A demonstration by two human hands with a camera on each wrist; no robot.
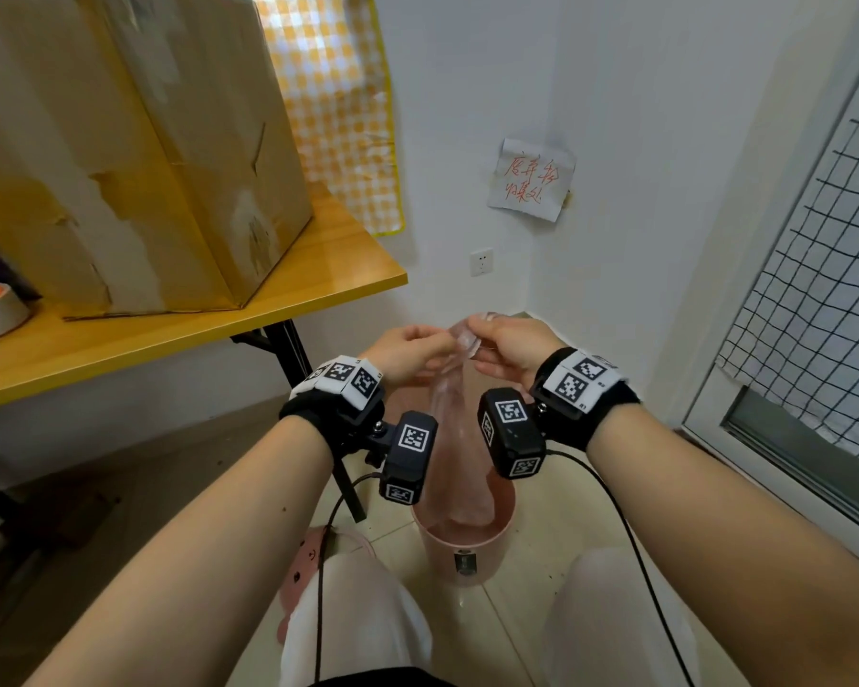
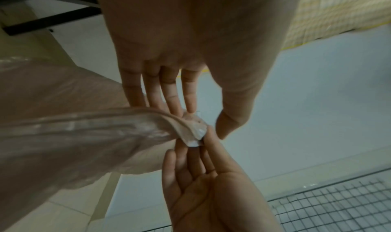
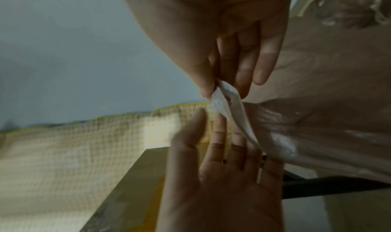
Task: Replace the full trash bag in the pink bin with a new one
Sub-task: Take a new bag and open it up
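Open floor lay right of the pink bin. The table and its black leg closed the left side. A clear bag hung into the bin mouth. The wall corner blocked the far side, the meshed door the right.

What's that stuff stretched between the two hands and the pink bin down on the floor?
A thin clear trash bag. The left hand and right hand pinch its top edge; it hangs into the pink bin, seen in the head view.
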